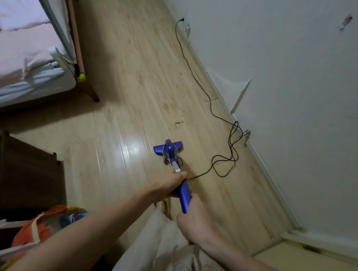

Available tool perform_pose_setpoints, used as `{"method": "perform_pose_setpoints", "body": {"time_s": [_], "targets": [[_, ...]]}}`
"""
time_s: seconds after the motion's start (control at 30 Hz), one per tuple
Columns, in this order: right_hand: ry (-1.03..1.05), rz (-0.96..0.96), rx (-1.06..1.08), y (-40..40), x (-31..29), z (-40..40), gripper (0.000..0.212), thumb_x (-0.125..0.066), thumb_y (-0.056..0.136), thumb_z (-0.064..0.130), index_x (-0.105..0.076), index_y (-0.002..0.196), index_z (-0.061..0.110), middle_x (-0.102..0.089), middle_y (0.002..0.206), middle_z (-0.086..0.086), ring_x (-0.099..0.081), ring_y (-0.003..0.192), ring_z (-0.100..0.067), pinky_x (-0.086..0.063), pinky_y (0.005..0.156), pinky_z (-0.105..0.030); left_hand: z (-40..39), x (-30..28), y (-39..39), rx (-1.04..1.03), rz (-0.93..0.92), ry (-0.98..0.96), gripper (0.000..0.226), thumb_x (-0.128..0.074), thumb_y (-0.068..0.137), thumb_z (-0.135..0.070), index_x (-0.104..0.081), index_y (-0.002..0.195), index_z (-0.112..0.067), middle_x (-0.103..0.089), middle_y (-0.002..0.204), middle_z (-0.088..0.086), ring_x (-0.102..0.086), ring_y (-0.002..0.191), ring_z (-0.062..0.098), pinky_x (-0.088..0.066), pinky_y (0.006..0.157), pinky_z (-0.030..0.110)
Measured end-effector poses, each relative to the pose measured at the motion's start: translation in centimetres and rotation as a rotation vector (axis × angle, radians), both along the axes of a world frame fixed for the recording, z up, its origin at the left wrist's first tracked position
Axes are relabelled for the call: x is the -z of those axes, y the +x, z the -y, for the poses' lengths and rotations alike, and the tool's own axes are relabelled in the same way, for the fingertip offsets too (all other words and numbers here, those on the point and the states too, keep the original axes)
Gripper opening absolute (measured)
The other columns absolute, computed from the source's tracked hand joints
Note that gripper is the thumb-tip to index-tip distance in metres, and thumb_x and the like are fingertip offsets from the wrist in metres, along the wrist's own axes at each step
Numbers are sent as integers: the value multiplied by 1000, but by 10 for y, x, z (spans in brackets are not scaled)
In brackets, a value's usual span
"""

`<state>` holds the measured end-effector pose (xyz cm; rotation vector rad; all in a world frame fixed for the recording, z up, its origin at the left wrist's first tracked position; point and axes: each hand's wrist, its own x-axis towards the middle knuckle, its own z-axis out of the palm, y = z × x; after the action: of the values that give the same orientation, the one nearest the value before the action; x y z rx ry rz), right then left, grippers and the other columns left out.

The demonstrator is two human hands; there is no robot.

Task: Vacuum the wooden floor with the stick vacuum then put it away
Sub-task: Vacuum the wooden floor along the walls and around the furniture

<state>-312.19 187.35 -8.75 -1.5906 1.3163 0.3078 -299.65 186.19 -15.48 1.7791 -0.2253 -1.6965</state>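
We reach both bare forearms forward and down. Our left hand [172, 185] sits farther out, fingers curled round the blue plastic stick vacuum handle [185, 196]; our right hand [191, 222] grips its near end, wrist bent.

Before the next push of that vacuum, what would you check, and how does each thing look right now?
1. Left hand grips the blue stick vacuum: ok.
2. Right hand grips the handle end: ok.
3. Vacuum head flat on the wooden floor: ok.
4. Black cord clear of the path: not ok, it lies looped right of the head.
5. Dark specks ahead not yet reached: ok to aim there.
6. Motor running: cannot tell.
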Motion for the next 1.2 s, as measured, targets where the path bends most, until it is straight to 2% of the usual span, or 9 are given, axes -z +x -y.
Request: {"method": "perform_pose_setpoints", "body": {"time_s": [0.1,0.17,0.23,0.47,0.6,0.67,0.9,1.03,1.2], "targets": [[-4,-25,28,11,11,0,40,-56,90,11,-41,127,13,-50,91,0,-56,68,-16,-48,48,-25,3,3,7,9,46,-22,7,-46,95,-13,-46,89,-8,-57,81,12,-60,75,24,-54,81,36],[-42,-43,25,18,21,7,36,-57,88,10,-44,121,13,-52,93,-3,-58,76,-21,-56,61,-33,10,5,10,-20,80,-21,7,-46,95,-13,-47,89,-8,-57,83,13,-59,73,23,-54,79,36],[-98,-57,30,23,25,13,32,-56,88,11,-45,118,13,-47,83,2,-55,78,-21,-57,72,-37,19,7,12,-47,97,-27,8,-46,95,-13,-47,91,-6,-57,82,13,-61,72,23,-54,73,33],[-183,-73,76,-3,19,17,38,-55,87,12,-47,124,15,-42,77,8,-55,76,-21,-55,66,-36,33,13,-14,-11,83,-65,9,-47,91,-13,-44,83,-11,-53,86,15,-58,84,29,-54,85,42],[-177,-56,136,-20,14,9,24,-55,89,13,-42,107,21,-46,81,6,-55,63,-14,-55,56,-31,33,9,-28,81,45,-48,10,-48,91,-16,-45,83,-12,-52,81,10,-58,87,29,-53,91,44],[-163,-43,161,-17,16,8,23,-55,87,13,-41,104,21,-48,81,5,-55,65,-15,-57,62,-35,34,7,-24,110,40,-34,11,-48,93,-17,-45,83,-12,-52,82,10,-58,88,29,-53,92,44],[-95,-16,192,13,37,21,33,-55,86,14,-46,118,16,-56,91,-2,-61,78,-23,-59,68,-42,50,21,-3,73,144,-22,12,-46,91,-12,-43,79,-12,-52,82,14,-57,76,27,-53,78,36],[-87,-14,166,30,46,51,39,-57,85,15,-46,122,16,-57,97,-4,-60,82,-24,-59,73,-43,73,27,14,-14,126,-39,10,-45,93,-10,-42,83,-9,-52,76,11,-61,66,23,-53,61,29],[-117,-54,91,54,56,92,44,-57,86,14,-45,128,16,-55,94,-4,-60,81,-26,-58,72,-43,109,36,42,-15,104,-48,8,-45,95,-12,-43,88,-10,-54,80,11,-61,69,22,-54,68,32]]}}
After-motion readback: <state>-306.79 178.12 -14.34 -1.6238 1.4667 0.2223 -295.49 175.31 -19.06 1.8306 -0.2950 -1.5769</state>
